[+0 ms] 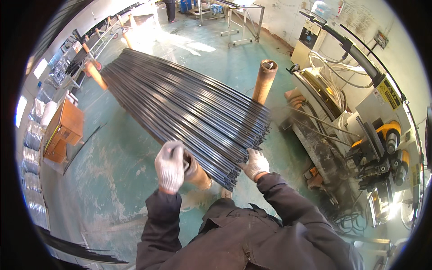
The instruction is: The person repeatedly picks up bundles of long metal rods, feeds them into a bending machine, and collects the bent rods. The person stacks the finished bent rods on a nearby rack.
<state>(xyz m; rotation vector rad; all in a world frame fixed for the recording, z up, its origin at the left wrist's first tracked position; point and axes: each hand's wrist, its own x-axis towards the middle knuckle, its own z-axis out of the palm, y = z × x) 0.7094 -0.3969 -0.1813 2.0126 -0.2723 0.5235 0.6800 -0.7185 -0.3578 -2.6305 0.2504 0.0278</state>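
Note:
A wide bundle of long dark metal rods (180,103) stretches from in front of me to the far left. Its uneven ends lie closest to my body. My right hand (255,164), in a whitish knitted glove, rests against these ends with thumb and fingers apart. Over the bundle's near left edge, my left hand (169,166) is raised in a matching glove, slightly blurred. Its fingers are curled in, and whatever they may hold is hidden. Just beside it stands a rusty brown tubular post (198,175), partly covered by the hand.
Another tubular post (264,83) rises at the bundle's right, and one (96,75) at its far left. Machinery with hoses (335,101) and yellow-black parts (391,139) lines the right side. A wooden cabinet (67,123) stands left. A person (170,10) is far back.

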